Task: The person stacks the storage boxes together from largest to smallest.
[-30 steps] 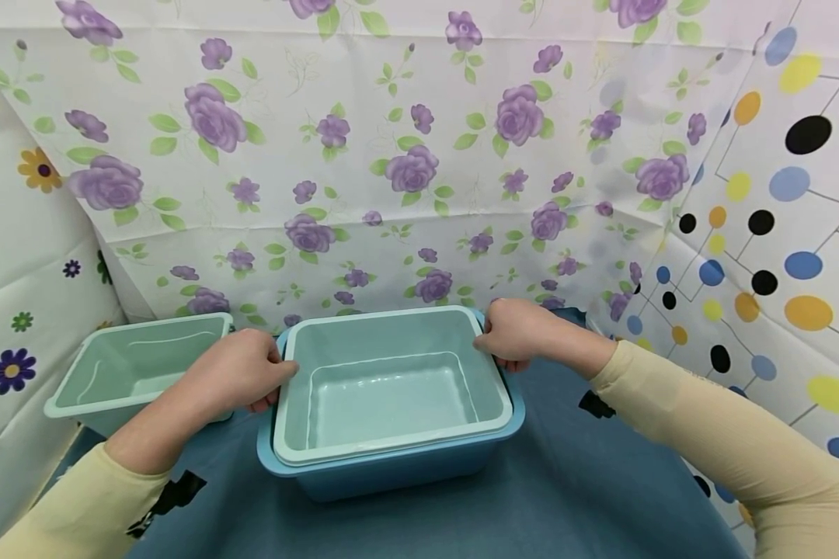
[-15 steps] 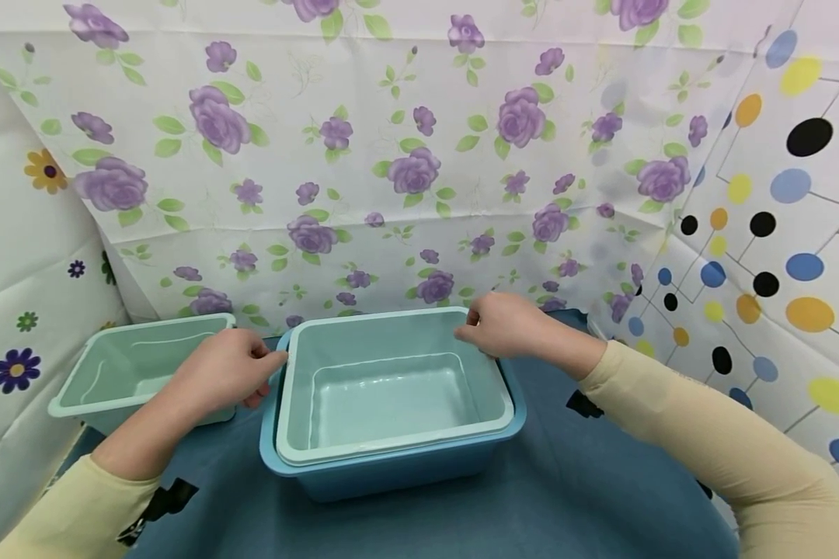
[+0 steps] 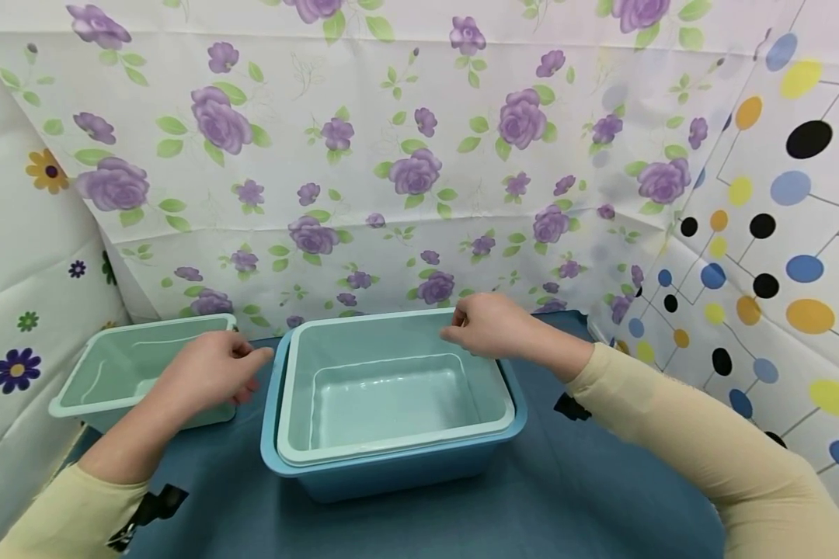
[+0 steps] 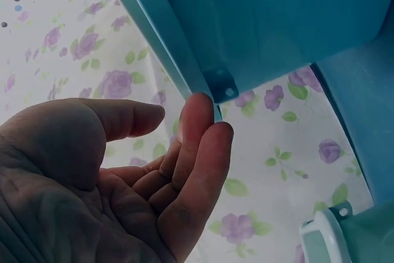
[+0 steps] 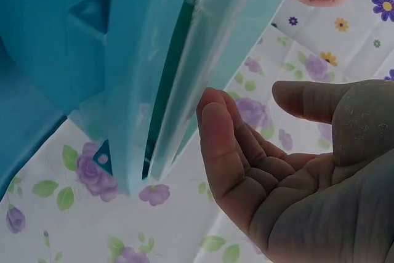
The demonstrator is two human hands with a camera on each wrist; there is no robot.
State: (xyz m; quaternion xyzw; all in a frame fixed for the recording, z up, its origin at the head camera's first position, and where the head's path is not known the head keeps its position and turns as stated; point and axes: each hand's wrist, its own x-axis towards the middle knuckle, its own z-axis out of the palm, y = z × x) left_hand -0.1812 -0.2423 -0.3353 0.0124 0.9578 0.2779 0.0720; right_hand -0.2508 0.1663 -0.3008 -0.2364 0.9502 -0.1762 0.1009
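Observation:
A pale green plastic bin (image 3: 391, 404) sits nested inside a larger blue bin (image 3: 391, 472) in the middle of the table. Just left of the blue rim hovers my left hand (image 3: 206, 373), its fingers loosely bent and holding nothing. In the left wrist view, a gap shows between thumb and fingertips (image 4: 198, 112), which come close to the blue bin's edge. My right hand (image 3: 496, 326) is over the back right corner of the green bin. The right wrist view shows its thumb apart from relaxed fingers (image 5: 218, 127) beside the pale rim, with nothing held.
A second pale green bin (image 3: 105, 407) stands at the left, partly behind my left hand and wrist. Blue cloth (image 3: 566, 489) covers the table. A floral sheet (image 3: 363, 155) hangs at the back, and a dotted sheet (image 3: 762, 233) at the right.
Both hands have let go of the green bin's rim. The left hand has drawn away to the left; the right has shifted left over the corner. The nested bins have barely moved.

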